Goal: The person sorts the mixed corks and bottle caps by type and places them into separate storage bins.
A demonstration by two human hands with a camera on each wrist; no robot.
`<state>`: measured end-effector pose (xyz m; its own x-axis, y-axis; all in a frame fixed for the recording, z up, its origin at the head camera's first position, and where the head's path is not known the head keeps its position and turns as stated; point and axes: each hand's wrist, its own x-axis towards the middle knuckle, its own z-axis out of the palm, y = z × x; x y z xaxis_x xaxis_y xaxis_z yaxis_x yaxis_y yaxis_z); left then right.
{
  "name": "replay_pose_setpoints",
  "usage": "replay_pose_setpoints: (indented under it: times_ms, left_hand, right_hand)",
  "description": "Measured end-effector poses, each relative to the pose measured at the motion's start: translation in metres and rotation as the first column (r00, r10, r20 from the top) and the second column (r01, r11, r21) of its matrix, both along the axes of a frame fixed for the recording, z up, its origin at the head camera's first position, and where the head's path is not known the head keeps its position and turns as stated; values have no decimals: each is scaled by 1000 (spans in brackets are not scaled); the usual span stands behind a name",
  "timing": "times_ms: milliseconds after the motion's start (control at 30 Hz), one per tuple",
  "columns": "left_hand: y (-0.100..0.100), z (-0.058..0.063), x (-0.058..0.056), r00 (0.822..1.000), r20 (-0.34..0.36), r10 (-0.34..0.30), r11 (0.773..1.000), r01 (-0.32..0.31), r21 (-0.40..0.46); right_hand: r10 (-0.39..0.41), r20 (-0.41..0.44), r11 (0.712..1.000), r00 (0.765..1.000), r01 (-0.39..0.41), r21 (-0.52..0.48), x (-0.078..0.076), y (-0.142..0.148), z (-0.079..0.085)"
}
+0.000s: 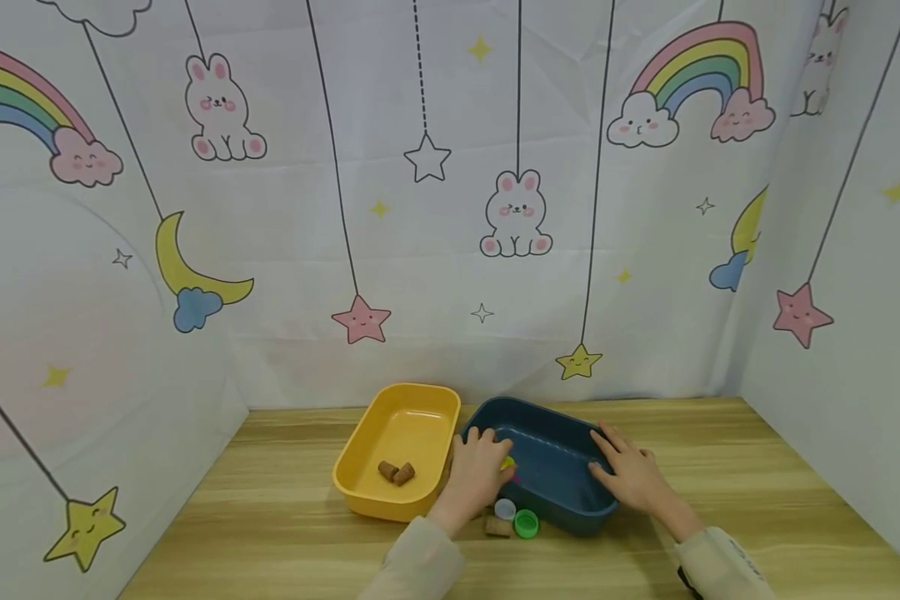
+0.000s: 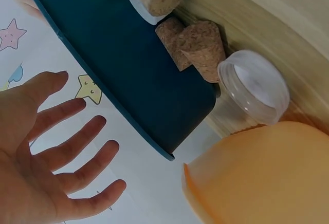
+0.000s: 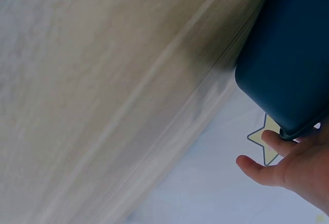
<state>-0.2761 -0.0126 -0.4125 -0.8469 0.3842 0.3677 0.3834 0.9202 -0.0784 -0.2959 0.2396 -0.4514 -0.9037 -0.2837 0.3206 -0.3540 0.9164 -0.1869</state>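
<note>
Leftmost, a white wall (image 1: 15, 292) printed with a rainbow, a crescent moon and a smiling yellow star runs back to meet the far wall (image 1: 292, 250), where rabbits and stars dangle on drawn strings over faintly creased material. Below spreads the desk (image 1: 270, 475), its tan and olive wood grain in long streaks, reaching right up to the far wall. On it stands a yellow tray (image 1: 378, 505) with two corks (image 1: 404, 475) inside. Next, in the left wrist view, two more corks (image 2: 203, 49) and a clear lid (image 2: 282, 88) lie between the trays. The left hand (image 1: 476, 468) is over the near-left edge of the blue tray (image 1: 570, 517), its grip spread wide and holding nothing. Just in front of that tray lie a white cap (image 1: 505, 510), a single cork (image 1: 498, 527) and a green cap (image 1: 527, 524). The right hand (image 1: 633, 477) touches the blue tray's right rim, its grip open, fingers extended. Rightmost, another pale wall (image 1: 832, 417) carries a pink star.
</note>
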Motion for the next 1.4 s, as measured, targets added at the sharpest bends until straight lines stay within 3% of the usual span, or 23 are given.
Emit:
replay_pose_setpoints:
  times_ms: [500, 1167, 1400]
  left_hand:
    - [-18, -4, 10, 999, -12, -40, 998, 41, 53]
    - [-28, -17, 31, 995, -47, -83, 996, 84, 9]
    - [-29, -25, 39, 995, -18, -103, 995, 102, -16]
  right_hand:
    - [3, 3, 1000, 1000, -3, 2, 0, 1, 0]
    - [9, -1, 1000, 1000, -9, -9, -1, 1, -1]
    - [4, 0, 1000, 1000, -4, -7, -1, 1, -1]
